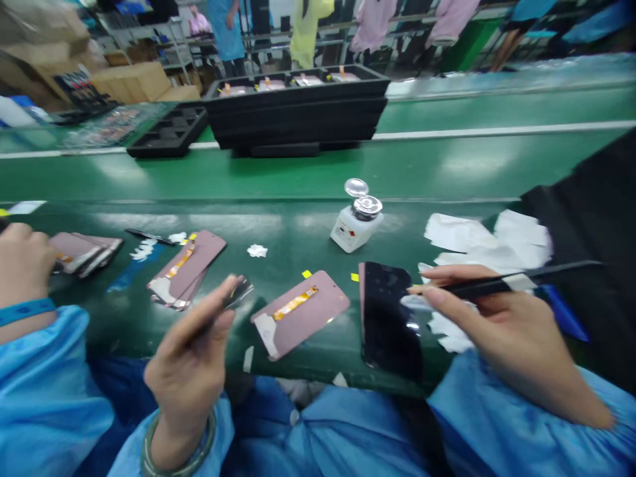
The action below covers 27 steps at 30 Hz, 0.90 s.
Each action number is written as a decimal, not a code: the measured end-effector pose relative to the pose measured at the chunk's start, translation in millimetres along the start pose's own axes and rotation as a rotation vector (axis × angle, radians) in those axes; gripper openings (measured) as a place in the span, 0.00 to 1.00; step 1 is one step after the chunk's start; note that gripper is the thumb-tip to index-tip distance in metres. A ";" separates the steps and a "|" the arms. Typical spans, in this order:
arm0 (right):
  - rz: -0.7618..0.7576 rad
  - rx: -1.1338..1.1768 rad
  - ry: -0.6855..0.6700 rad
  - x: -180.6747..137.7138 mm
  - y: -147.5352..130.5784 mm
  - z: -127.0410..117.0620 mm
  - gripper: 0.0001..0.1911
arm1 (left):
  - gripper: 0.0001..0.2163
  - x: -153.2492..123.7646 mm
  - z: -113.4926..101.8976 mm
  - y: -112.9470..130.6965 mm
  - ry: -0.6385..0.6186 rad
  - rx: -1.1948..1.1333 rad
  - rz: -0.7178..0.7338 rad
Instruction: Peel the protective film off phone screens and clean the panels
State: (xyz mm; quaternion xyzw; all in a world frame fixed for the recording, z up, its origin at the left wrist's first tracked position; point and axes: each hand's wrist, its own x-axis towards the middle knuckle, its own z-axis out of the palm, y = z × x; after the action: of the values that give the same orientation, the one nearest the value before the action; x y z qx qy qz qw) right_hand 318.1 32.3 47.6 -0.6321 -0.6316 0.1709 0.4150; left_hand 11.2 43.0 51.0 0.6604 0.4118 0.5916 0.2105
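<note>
My left hand (191, 348), with a green bangle at the wrist, is closed in a pinch. A small shiny, see-through piece (241, 293) sticks out at its fingertips, blurred. My right hand (501, 328) is closed round a slim dark tool (477, 286) with a pale band and a pointed end to the right. Below its fingertips lies a black glossy phone screen (390, 318), with a white wipe (415, 303) at its right edge. Between my hands a pinkish screen panel (308, 308) lies back up, an orange flex cable (295, 303) across it.
A white dispenser bottle (356, 225) stands behind, lid raised. White wipes (462, 232) lie at right beside a black surface (591, 212). Stacked panels (191, 262) lie at left, near a co-worker's hand (24, 265). Black trays (298, 112) are piled at the back.
</note>
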 end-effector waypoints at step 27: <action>0.303 0.679 -0.438 -53.1 -64.3 74.4 0.11 | 0.29 -35.0 24.9 42.0 0.077 -1.016 -1.034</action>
State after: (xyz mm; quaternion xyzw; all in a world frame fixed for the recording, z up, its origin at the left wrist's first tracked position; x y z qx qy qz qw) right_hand 213.2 -3.7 34.4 -0.4940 -0.5129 0.5583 0.4256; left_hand 48.7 -3.6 56.6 0.1805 0.3528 0.5574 0.7295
